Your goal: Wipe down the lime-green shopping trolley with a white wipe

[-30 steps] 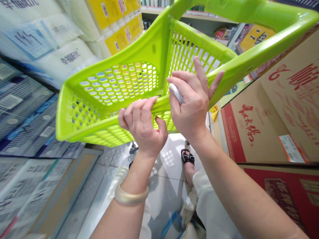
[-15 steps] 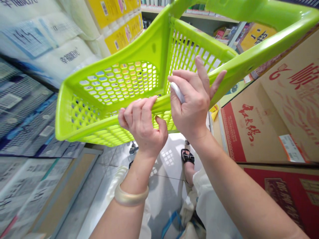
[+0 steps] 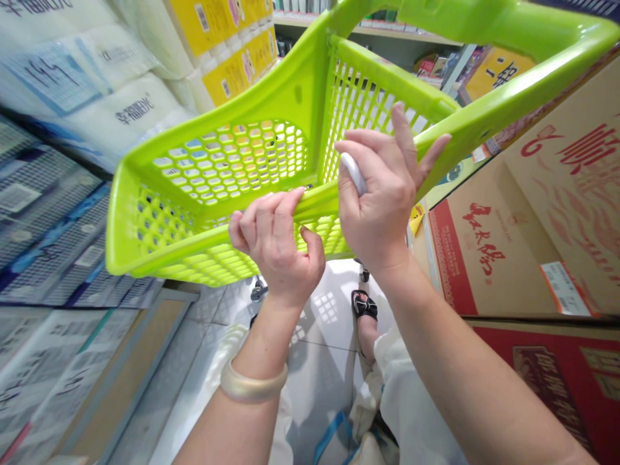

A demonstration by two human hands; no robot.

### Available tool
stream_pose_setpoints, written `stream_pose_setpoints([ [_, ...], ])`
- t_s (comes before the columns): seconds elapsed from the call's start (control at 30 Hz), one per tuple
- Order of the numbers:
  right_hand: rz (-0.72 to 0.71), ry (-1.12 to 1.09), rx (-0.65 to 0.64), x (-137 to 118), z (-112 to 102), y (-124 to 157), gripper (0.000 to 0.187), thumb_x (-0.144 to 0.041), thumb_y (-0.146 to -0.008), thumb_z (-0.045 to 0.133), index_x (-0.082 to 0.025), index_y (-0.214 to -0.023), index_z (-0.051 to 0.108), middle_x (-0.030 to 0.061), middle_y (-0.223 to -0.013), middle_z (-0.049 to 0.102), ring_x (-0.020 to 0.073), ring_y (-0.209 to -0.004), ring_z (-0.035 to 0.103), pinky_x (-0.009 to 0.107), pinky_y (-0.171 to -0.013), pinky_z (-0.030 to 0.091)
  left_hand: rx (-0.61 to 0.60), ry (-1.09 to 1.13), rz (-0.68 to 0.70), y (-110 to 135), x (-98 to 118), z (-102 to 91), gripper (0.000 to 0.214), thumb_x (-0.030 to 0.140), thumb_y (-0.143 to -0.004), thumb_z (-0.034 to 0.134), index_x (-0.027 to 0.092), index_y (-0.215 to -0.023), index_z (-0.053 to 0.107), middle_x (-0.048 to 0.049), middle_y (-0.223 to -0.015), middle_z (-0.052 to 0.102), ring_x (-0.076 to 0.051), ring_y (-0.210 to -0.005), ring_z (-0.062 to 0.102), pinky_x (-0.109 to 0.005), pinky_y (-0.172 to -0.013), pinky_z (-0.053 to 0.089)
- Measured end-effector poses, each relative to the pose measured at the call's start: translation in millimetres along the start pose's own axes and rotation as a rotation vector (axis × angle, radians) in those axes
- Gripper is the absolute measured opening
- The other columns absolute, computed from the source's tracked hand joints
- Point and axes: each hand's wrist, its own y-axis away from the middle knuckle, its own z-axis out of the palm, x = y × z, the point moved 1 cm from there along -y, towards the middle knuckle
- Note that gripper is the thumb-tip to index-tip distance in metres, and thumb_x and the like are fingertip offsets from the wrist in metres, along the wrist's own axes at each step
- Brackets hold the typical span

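Note:
A lime-green plastic basket point(image 3: 271, 90) with perforated walls is held up in front of me, tilted, its inside facing me and nothing in it. My left hand point(image 3: 274, 242) is closed round the basket's near rim, thumb underneath. My right hand point(image 3: 380, 190) hovers at the rim just to the right, thumb and forefinger pinching a small white object point(image 3: 353, 173) while the other fingers spread upward. A pale bangle point(image 3: 252, 386) circles my left wrist.
Stacked packs of paper goods point(image 3: 97, 97) fill the left side. Brown and red cartons point(image 3: 542, 213) with red lettering stand on the right. Shelves with goods point(image 3: 436, 61) lie behind the basket. Below are a grey tiled floor and my sandalled foot point(image 3: 364, 305).
My right hand with the white object has shifted slightly right and up along the basket rim. The left hand and the basket have barely moved.

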Motion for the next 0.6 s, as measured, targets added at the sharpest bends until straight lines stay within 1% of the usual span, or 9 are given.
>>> stream_pose_setpoints([
  [0.1,-0.032,0.012,-0.092,-19,7,8,0.026,-0.018,-0.091,0.052,-0.031,-0.108,0.068,0.0035,-0.124,0.068,0.0279,-0.147,0.033,0.066,-0.122,0.003,0.021,-0.005,0.039,0,-1,0.3,0.039,0.029,-0.083,0.050,0.023,-0.119,0.062,-0.0071,-0.115,0.067,-0.027,-0.117,0.053,-0.052,-0.113,0.022],
  [0.17,-0.047,0.020,-0.109,-23,8,9,0.025,-0.018,-0.092,0.052,-0.031,-0.105,0.068,0.0027,-0.123,0.069,0.0267,-0.146,0.035,0.065,-0.123,0.002,0.025,-0.002,0.064,0,-1,0.3,0.038,0.030,-0.083,0.051,0.023,-0.119,0.062,-0.0068,-0.115,0.066,-0.027,-0.117,0.054,-0.052,-0.112,0.024],
  [0.2,-0.046,0.022,-0.095,-21,7,8,0.024,-0.019,-0.092,0.052,-0.031,-0.104,0.069,0.0027,-0.122,0.069,0.0265,-0.146,0.035,0.064,-0.123,0.002,0.028,-0.002,0.066,0,-1,0.3,0.039,0.029,-0.083,0.050,0.023,-0.119,0.062,-0.0067,-0.115,0.067,-0.027,-0.117,0.054,-0.051,-0.112,0.024],
  [0.27,-0.034,0.022,-0.027,-10,2,3,0.024,-0.019,-0.093,0.051,-0.030,-0.103,0.069,0.0036,-0.121,0.070,0.0269,-0.146,0.035,0.065,-0.122,0.003,0.035,-0.010,0.052,0,-1,0.1,0.041,0.026,-0.080,0.050,0.023,-0.119,0.062,-0.0066,-0.114,0.067,-0.027,-0.116,0.054,-0.050,-0.112,0.024],
  [0.33,-0.022,0.026,0.052,3,-3,-4,0.023,-0.020,-0.093,0.051,-0.028,-0.104,0.069,0.0047,-0.121,0.070,0.0281,-0.147,0.033,0.066,-0.121,0.001,0.029,-0.019,0.031,-1,-1,0.0,0.042,0.024,-0.078,0.051,0.023,-0.119,0.063,-0.0064,-0.114,0.067,-0.027,-0.116,0.054,-0.048,-0.113,0.022],
  [0.4,-0.017,0.032,0.098,9,-5,-6,0.022,-0.020,-0.093,0.051,-0.028,-0.104,0.069,0.0057,-0.121,0.070,0.0292,-0.148,0.030,0.067,-0.120,-0.002,0.014,-0.022,0.017,-1,0,0.1,0.043,0.024,-0.078,0.051,0.024,-0.119,0.063,-0.0061,-0.114,0.067,-0.027,-0.117,0.054,-0.047,-0.113,0.021],
  [0.47,-0.014,0.029,0.086,2,-2,-3,0.022,-0.020,-0.093,0.051,-0.028,-0.104,0.069,0.0061,-0.120,0.070,0.0295,-0.148,0.031,0.067,-0.120,-0.004,0.014,-0.023,0.011,0,0,0.3,0.042,0.025,-0.079,0.051,0.024,-0.119,0.063,-0.0063,-0.114,0.067,-0.027,-0.117,0.054,-0.046,-0.113,0.021],
  [0.6,-0.050,-0.003,-0.033,-25,8,10,0.022,-0.019,-0.092,0.052,-0.029,-0.100,0.069,0.0024,-0.118,0.072,0.0261,-0.144,0.039,0.064,-0.122,-0.004,0.056,-0.009,0.022,0,0,0.5,0.035,0.030,-0.086,0.050,0.023,-0.117,0.064,-0.0080,-0.113,0.068,-0.027,-0.115,0.054,-0.047,-0.112,0.022],
])
